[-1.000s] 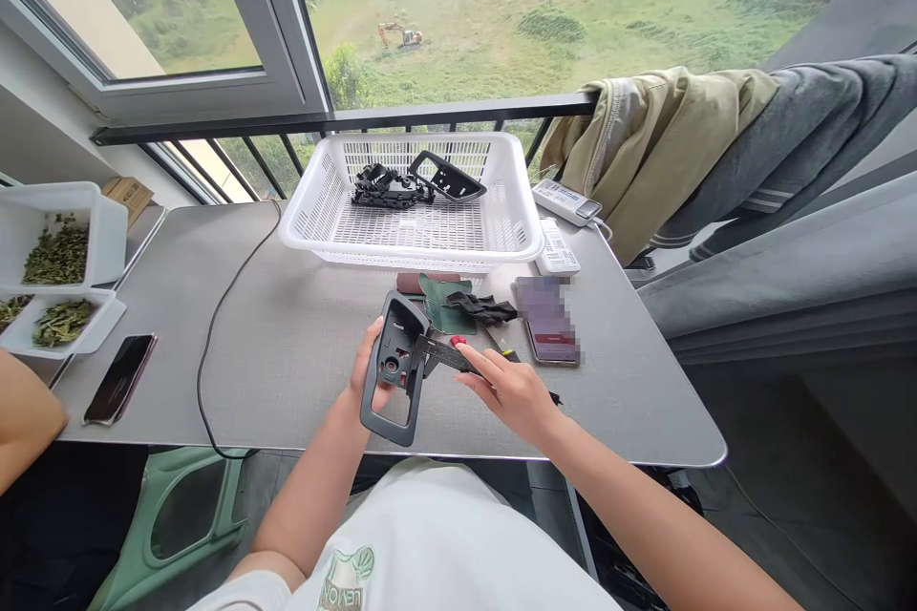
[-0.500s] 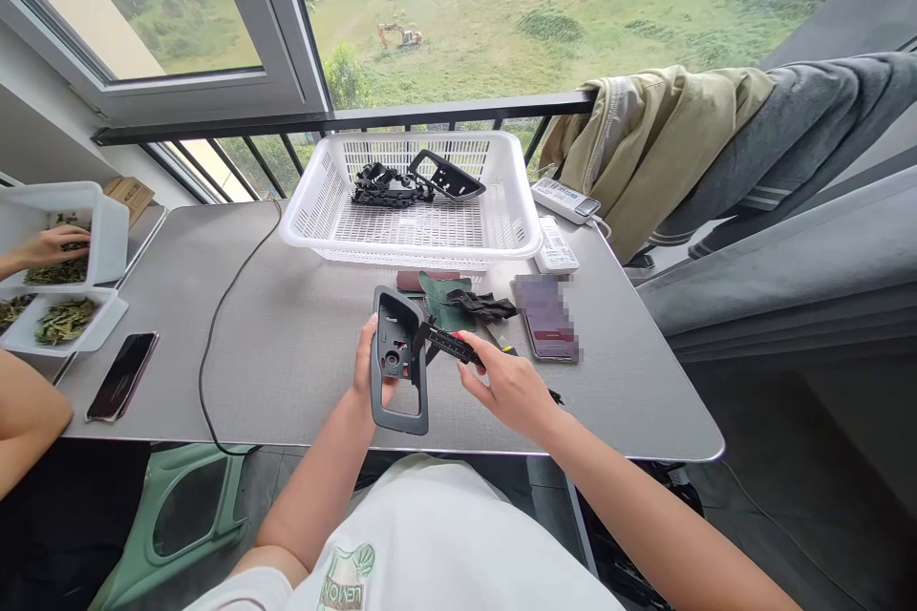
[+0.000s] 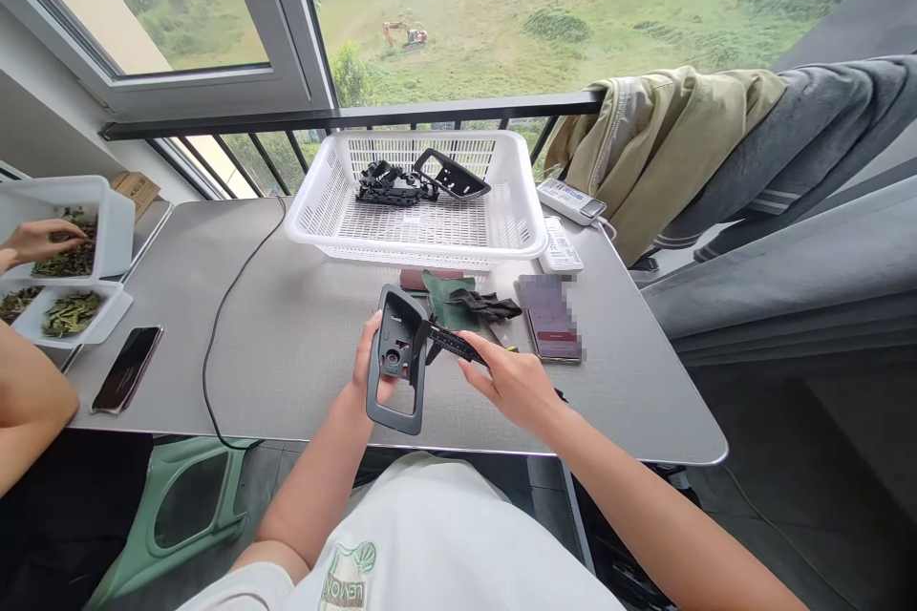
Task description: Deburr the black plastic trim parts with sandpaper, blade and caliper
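Observation:
My left hand (image 3: 367,365) grips a dark grey plastic frame part (image 3: 394,358), held upright above the table's near edge. My right hand (image 3: 507,382) is closed on a black caliper (image 3: 453,344), whose jaws touch the part's right edge. Behind them a green cloth (image 3: 445,300) and a black glove (image 3: 487,305) lie on the grey table (image 3: 287,325). A white basket (image 3: 422,202) at the back holds more black plastic parts (image 3: 419,181).
A phone (image 3: 550,316) lies right of my hands; two remotes (image 3: 565,224) sit near the basket. A black cable (image 3: 215,325) crosses the table's left. Another person's hand (image 3: 39,239) reaches into a white tray of green leaves (image 3: 68,253); a dark phone (image 3: 127,368) lies nearby. Jackets (image 3: 688,143) hang on the railing.
The part has tipped a little and the caliper's jaws have stayed at its right edge. The other person's hand has come into the leaf tray at the left.

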Motion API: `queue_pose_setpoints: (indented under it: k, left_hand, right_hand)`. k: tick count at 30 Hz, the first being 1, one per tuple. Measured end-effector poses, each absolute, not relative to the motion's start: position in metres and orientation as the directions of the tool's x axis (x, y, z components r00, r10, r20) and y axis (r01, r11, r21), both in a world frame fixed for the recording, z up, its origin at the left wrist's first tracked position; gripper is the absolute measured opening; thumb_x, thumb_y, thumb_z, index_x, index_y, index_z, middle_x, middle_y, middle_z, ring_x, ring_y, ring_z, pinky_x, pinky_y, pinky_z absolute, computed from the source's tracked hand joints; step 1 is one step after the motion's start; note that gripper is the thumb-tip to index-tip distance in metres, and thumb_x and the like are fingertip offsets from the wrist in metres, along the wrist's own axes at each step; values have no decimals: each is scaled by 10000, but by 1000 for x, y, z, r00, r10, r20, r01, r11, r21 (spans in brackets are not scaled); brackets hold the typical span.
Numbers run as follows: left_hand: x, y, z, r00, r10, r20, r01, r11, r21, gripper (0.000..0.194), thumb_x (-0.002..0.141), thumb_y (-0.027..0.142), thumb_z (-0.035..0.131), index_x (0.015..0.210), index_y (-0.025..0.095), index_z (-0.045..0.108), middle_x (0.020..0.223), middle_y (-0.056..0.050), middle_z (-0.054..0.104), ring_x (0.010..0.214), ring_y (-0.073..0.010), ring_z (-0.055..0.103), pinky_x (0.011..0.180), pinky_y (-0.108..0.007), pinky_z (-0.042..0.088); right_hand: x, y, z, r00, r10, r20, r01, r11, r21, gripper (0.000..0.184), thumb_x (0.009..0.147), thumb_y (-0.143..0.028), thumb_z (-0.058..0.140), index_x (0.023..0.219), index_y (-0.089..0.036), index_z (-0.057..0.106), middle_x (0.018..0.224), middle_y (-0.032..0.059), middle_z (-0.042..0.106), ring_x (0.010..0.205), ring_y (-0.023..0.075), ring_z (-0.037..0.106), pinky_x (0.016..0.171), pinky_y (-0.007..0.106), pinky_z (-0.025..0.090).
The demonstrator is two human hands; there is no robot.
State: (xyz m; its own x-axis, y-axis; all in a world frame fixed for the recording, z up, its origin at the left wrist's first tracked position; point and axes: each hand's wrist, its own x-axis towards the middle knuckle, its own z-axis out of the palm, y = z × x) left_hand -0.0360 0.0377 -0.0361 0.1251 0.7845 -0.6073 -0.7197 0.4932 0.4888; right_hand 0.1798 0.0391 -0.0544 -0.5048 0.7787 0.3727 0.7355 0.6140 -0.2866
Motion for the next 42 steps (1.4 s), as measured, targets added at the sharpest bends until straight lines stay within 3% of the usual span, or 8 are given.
queue_pose_setpoints:
  k: [4,7,10,13,20,25,28,42]
  left_hand:
    - [-33,36,-37,20,812,-583,-742,403,536,330,836,465,559,863,156,673,687,-41,676,543,-164,614,434,-247,436]
    - [-29,37,-37,-275,803,-529,-768,147,624,353,843,501,532,909,183,669,740,-28,668,597,-150,612,486,-235,453]
    - [-26,39,-36,-557,700,-447,-706,-116,699,391,860,543,470,970,218,657,806,-16,659,653,-137,603,547,-227,473]
    - [-25,38,-35,-681,638,-360,-607,-215,765,460,860,596,408,1061,251,636,935,-33,672,798,-162,626,629,-236,495]
    - [-26,34,-35,-719,653,-238,-471,-207,857,558,834,676,341,1130,295,622,1095,-41,664,1063,-210,607,797,-268,506]
    - [-27,33,-37,-714,665,-221,-461,-208,863,562,832,679,343,1131,297,627,1087,-46,672,1080,-218,609,820,-276,512]
    - [-26,31,-36,-713,660,-238,-487,-221,845,536,858,642,341,1137,289,632,1083,-48,673,1085,-213,614,860,-276,505]
    - [-25,30,-33,-711,645,-282,-515,-204,833,518,883,616,316,1214,322,584,1113,-33,665,1106,-199,606,877,-265,501]
  right_hand:
    - [180,38,-49,-443,819,365,762,558,-329,371,997,-325,302,1148,-90,547,612,31,668,400,149,535,430,259,331]
    - [180,30,-40,-466,838,283,728,546,-414,355,998,-315,312,1220,-109,497,609,7,652,436,156,570,457,254,403]
    - [177,17,-34,-489,831,266,696,556,-454,373,1000,-319,321,1261,-110,486,639,21,664,470,162,603,468,257,435]
    - [172,7,-34,-482,824,299,705,567,-426,401,1002,-324,320,1289,-98,487,696,54,694,496,166,629,479,262,461]
    - [171,6,-39,-505,793,340,692,608,-390,458,1022,-345,283,1406,-122,393,941,124,742,635,204,694,527,288,505]
    - [174,9,-40,-523,772,361,724,626,-290,488,1030,-379,262,1384,-97,445,709,59,696,457,163,595,419,273,372]
    - [173,9,-39,-513,765,389,725,629,-281,476,1032,-367,268,1359,-93,479,673,41,667,444,145,569,413,268,339]
    - [173,8,-43,-507,783,361,710,617,-340,451,1029,-386,261,1262,-128,549,787,85,740,517,169,651,436,262,404]
